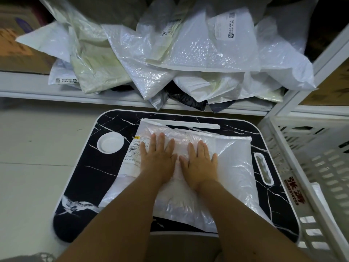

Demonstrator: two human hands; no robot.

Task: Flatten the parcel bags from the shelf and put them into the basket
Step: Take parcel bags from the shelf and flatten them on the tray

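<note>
Parcel bag point(232, 167) under both flat hands

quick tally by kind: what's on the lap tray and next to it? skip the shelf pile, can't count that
Parcel bag on the tray, pressed flat under the left hand and right hand: 1
Black marble-pattern lap tray: 1
White round dish set in the tray: 1
White slotted basket to the right: 1
Total: 4
</note>
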